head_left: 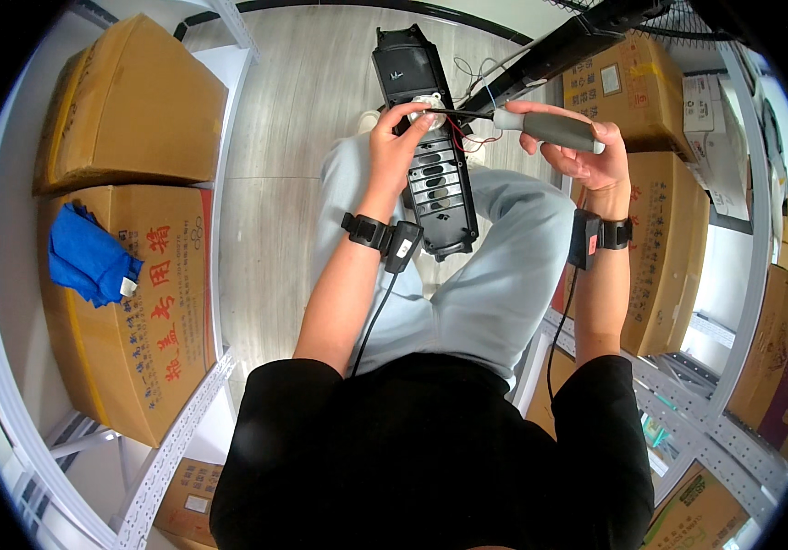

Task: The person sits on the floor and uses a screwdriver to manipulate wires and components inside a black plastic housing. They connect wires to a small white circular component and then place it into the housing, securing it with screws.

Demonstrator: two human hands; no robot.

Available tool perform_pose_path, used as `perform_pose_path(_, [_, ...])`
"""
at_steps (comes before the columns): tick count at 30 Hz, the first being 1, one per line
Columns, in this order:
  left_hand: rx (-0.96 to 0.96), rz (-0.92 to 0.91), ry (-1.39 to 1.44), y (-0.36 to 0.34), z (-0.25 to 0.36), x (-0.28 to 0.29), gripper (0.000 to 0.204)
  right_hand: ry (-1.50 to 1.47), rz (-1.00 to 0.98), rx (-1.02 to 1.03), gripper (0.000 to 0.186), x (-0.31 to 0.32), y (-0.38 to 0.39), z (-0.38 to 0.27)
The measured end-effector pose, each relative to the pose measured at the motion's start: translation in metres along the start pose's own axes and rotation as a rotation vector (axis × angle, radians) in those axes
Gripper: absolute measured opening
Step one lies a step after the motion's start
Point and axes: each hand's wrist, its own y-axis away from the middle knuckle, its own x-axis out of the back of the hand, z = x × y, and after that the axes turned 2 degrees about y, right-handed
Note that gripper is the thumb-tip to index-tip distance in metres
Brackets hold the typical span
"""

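Note:
My right hand (586, 147) is wrapped around the thick grey handle of a screwdriver (550, 126), whose dark shaft points left. My left hand (396, 137) is closed, thumb and forefinger pinched at the tip of that shaft; what lies between them is too small to make out. Just behind the fingertips is a white round part (428, 108), set in a long black plastic housing (409, 69). The housing rests between my knees, with a row of slots in its nearer half. Thin red wires (467, 139) loop out from its right side.
A black post (559, 60) slants in at the upper right beside loose grey cables. Cardboard boxes (132, 101) fill the left shelf, a blue cloth (91, 257) on one of them. More boxes (664, 247) stand close on my right. Cabled black straps (383, 236) circle my wrists.

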Motion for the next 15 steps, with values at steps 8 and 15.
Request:
perform_pose_path(8, [-0.13,-0.026,-0.133,0.0,-0.002,0.003,0.017,-0.09,0.062,0.024,0.096,-0.007,-0.01,0.005])
perform_pose_path(15, [-0.094,0.009,-0.106,0.0,-0.004,0.003,0.017,-0.033,0.035,0.059,0.097,-0.012,-0.003,0.0])
